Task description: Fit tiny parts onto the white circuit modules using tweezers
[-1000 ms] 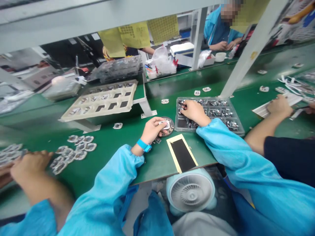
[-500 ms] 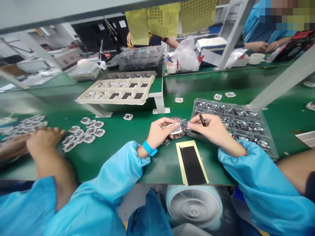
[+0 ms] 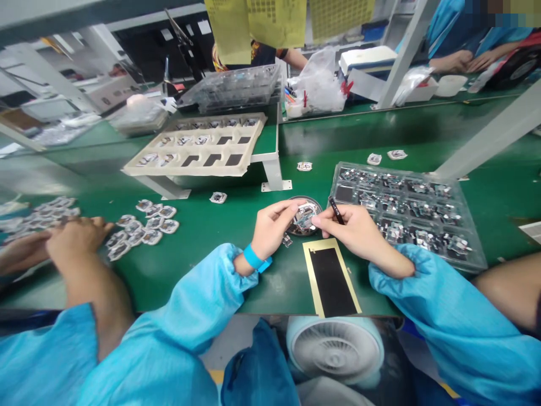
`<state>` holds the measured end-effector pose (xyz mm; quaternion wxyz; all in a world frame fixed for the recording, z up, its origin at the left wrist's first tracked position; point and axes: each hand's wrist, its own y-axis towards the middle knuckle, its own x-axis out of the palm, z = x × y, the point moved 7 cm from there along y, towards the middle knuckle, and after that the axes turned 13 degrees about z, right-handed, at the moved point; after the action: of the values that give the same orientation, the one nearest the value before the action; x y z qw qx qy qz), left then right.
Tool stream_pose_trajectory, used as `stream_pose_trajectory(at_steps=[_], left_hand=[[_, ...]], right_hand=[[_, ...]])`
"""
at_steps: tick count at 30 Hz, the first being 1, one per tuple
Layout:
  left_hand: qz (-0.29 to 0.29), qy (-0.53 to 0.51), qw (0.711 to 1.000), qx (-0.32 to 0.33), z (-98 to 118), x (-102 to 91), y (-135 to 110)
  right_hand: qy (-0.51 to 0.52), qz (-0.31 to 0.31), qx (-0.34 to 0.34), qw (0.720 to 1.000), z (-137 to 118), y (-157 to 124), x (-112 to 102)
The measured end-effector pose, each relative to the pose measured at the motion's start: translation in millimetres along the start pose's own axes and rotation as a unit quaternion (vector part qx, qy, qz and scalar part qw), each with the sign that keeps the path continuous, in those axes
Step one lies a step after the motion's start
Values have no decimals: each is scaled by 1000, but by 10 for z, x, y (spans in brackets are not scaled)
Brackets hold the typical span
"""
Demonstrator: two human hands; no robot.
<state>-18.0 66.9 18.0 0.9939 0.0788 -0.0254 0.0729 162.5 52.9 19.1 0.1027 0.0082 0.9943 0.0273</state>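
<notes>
My left hand [image 3: 273, 228] wears a blue wrist band and is closed on the edge of a small white-framed electronic part [image 3: 305, 213]. My right hand [image 3: 353, 231] grips a slim black tool [image 3: 336, 210] with white lettering, its upper end pointing up past the index finger. The right thumb and fingertips touch the part's right side, where small circuit pieces show. Beneath both hands stands a round dish [image 3: 301, 230] of tiny parts, mostly covered. A small loose component [image 3: 287, 241] lies just left of a yellow-edged black sheet [image 3: 333, 279].
A clear tray [image 3: 475, 248] of circuit assemblies stands on the right. White-framed parts [image 3: 143, 228] cluster at left beside a co-worker's hands [image 3: 80, 239]. A raised stand carries a cream compartment tray [image 3: 186, 164]. A slanted grey post [image 3: 486, 129] rises at right.
My right hand has moved slightly left and down, bringing its fingertips against the part. Circuit pieces now show over the white frame. The view has shifted a little.
</notes>
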Motion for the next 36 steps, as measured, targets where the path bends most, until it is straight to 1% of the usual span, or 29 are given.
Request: stream_pose_trajectory(at_steps=[5, 10, 16, 21, 24, 26, 29, 31, 32, 33, 35, 36], left_hand=[[-11, -2, 1000, 12, 6, 21, -27], [-27, -25, 999, 26, 7, 53, -73], [-46, -19, 999, 12, -84, 79, -118], [-45, -11, 999, 9, -74, 95, -152], [-34, 28, 998, 43, -32, 84, -165], [-24, 68, 993, 90, 27, 70, -171], [-19, 121, 978, 171, 136, 62, -187], [-17, 133, 972, 194, 173, 58, -194], [-16, 127, 974, 186, 169, 53, -191], [-17, 110, 980, 164, 149, 49, -184], [-29, 51, 994, 94, 79, 59, -174], [-39, 18, 997, 56, 40, 74, -175]], right_hand=[[-4, 33, -1, 999, -1, 20, -19], [16, 42, 0, 999, 19, 31, -16], [70, 68, 8, 995, 74, 30, -23], [75, 76, 12, 994, 60, 23, -1], [66, 87, 1, 994, 42, 14, -2], [66, 91, 0, 994, 48, 10, -5], [61, 78, 7, 995, 81, 11, 6], [57, 77, -2, 995, 83, 19, 7], [59, 88, -13, 994, 74, 24, -7], [66, 103, -25, 992, 61, 30, -25], [88, 117, -43, 988, 40, 37, -41], [98, 108, -44, 988, 39, 41, -29]])
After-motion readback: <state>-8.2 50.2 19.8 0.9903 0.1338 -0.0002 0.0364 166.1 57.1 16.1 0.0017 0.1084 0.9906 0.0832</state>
